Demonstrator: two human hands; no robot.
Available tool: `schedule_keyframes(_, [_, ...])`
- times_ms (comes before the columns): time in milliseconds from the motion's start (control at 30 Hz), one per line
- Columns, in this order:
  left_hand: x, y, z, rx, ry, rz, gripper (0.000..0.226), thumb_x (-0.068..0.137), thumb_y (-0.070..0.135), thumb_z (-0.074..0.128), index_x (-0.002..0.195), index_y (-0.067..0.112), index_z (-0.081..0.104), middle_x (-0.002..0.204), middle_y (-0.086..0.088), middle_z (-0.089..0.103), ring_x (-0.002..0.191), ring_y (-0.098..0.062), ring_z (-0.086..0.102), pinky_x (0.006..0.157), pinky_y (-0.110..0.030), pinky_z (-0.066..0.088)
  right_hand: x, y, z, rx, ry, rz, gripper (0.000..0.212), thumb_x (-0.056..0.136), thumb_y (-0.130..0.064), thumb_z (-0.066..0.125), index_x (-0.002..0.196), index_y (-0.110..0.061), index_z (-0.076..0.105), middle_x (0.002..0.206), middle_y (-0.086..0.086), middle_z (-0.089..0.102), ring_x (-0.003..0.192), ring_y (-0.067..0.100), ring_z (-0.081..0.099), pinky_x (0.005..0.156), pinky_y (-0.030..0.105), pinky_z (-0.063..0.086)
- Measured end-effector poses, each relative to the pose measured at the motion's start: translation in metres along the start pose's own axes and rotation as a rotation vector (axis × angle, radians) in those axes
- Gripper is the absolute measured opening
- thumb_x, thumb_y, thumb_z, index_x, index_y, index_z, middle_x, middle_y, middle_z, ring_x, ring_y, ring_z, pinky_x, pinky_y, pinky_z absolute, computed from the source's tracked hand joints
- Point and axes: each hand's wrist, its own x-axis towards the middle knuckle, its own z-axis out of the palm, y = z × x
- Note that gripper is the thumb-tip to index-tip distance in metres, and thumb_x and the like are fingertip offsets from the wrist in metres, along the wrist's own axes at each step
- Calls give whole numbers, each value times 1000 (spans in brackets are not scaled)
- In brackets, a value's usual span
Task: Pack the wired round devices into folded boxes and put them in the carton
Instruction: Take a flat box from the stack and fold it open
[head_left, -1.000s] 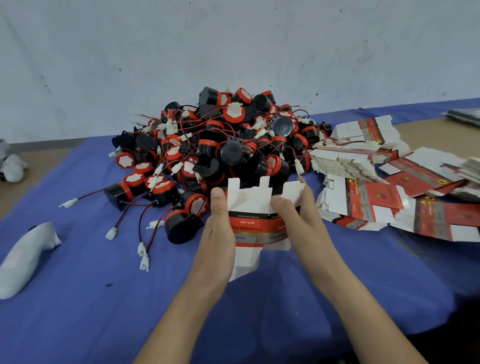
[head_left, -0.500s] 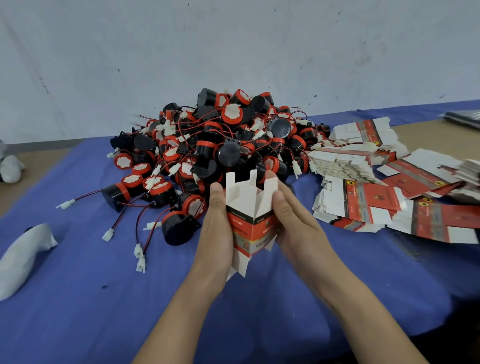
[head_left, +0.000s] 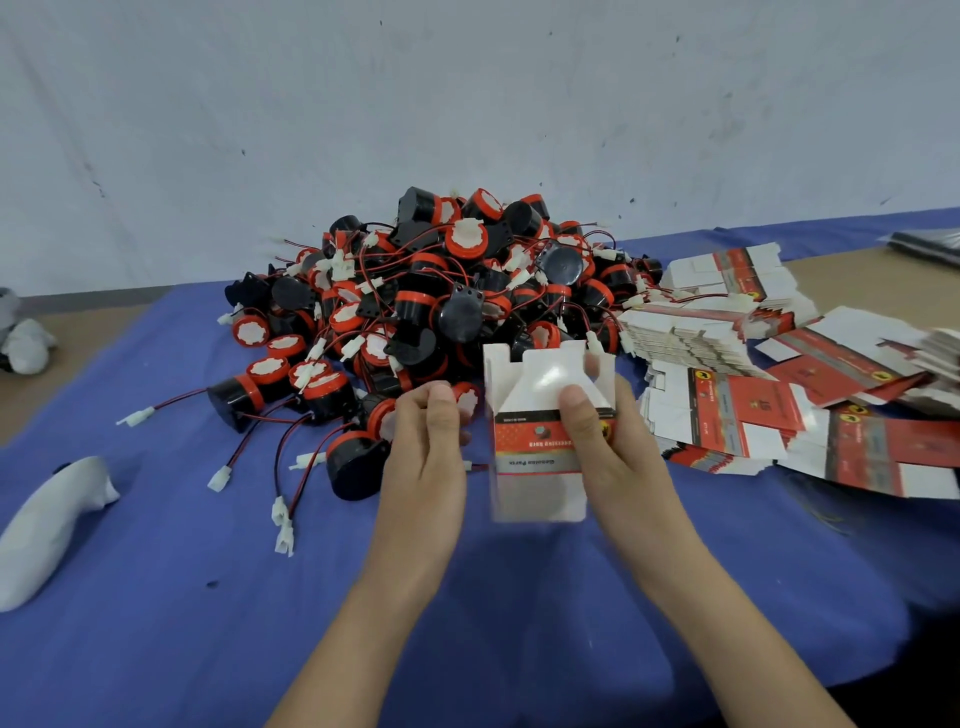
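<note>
The folded box (head_left: 537, 447) is white card with a red band and a grey band across its middle, the print on them upside down. Its white top flaps stand open, and its lower end is blurred. The right hand (head_left: 618, 457) grips it, thumb pressed on the front face and the other fingers (head_left: 621, 395) wrapped behind. The box is held just above the blue cloth (head_left: 208, 623), right in front of the heap of round devices (head_left: 441, 291). These are black drums with red rims and white faces, trailing red and black wires that end in white plugs.

The left hand (head_left: 426, 447) is just beside the box, its fingers curled near a red-rimmed device at the edge of the heap; whether they hold anything I cannot tell.

To the right lie stacks of flat box blanks (head_left: 727, 410) in the same red and white. The cloth covers most of a tan worktop (head_left: 857, 280). A white bundle (head_left: 47, 525) lies at the left. Behind stands a scuffed pale wall (head_left: 467, 104).
</note>
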Motion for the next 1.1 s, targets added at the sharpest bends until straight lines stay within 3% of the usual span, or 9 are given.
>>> schedule_keyframes(133, [-11,7,3,-40,-242,23,39,92,64,46,129,52,51,122,28,62,114,10,58,85,-7,46,-1,9,2,-154,46,-62,56,94,-55,60,145,-48,40,135,-7,56,128,15,55,100,42,52])
schedule_keyframes(200, [-16,9,7,-22,-328,54,47,91,61,59,135,49,48,131,21,60,119,2,59,92,-16,49,-3,11,5,-227,53,-84,65,91,-55,65,148,-50,34,132,-9,50,127,17,54,98,46,53])
schedule_keyframes(367, [-16,5,8,-23,-333,83,101,72,50,79,154,37,21,134,28,55,125,8,52,91,-10,48,-15,11,19,-438,48,-237,78,86,-61,64,149,-58,18,124,-32,31,120,-7,46,91,4,44])
schedule_keyframes(433, [-16,4,7,-30,-332,79,107,70,47,82,155,37,18,132,28,56,123,7,54,90,-10,48,-20,11,23,-478,17,-224,80,83,-56,54,148,-62,8,127,-33,27,120,-10,43,87,-3,38])
schedule_keyframes(533, [-13,2,4,-50,-321,101,93,79,36,83,152,31,25,125,24,62,118,3,60,88,-11,50,-21,13,25,-483,-17,-190,86,78,-52,51,152,-54,7,134,-27,26,125,-12,40,86,-3,38])
schedule_keyframes(667, [-6,7,-9,-103,-214,159,54,86,44,70,135,46,46,122,20,66,113,-1,64,83,-12,52,-19,11,24,-403,-71,-213,96,79,-48,70,157,-42,14,143,-27,33,136,-4,41,97,5,41])
schedule_keyframes(867, [4,6,-31,-188,-254,7,58,82,69,58,130,37,58,121,3,71,112,-17,68,89,-27,56,-23,3,19,-117,-134,-111,60,94,-62,54,150,-46,37,144,-18,52,138,8,47,109,37,47])
schedule_keyframes(967, [1,6,-30,-144,-340,-15,66,78,77,60,132,39,56,123,3,70,114,-17,68,91,-30,56,-20,1,19,19,-175,-1,61,88,-60,54,146,-46,42,144,-21,53,137,5,48,108,29,48])
schedule_keyframes(1100, [-4,8,-26,-134,-376,5,59,86,69,54,136,37,54,126,4,68,116,-16,66,96,-34,55,-23,2,23,91,-237,43,52,96,-52,50,146,-43,44,130,-15,66,119,5,64,91,15,51])
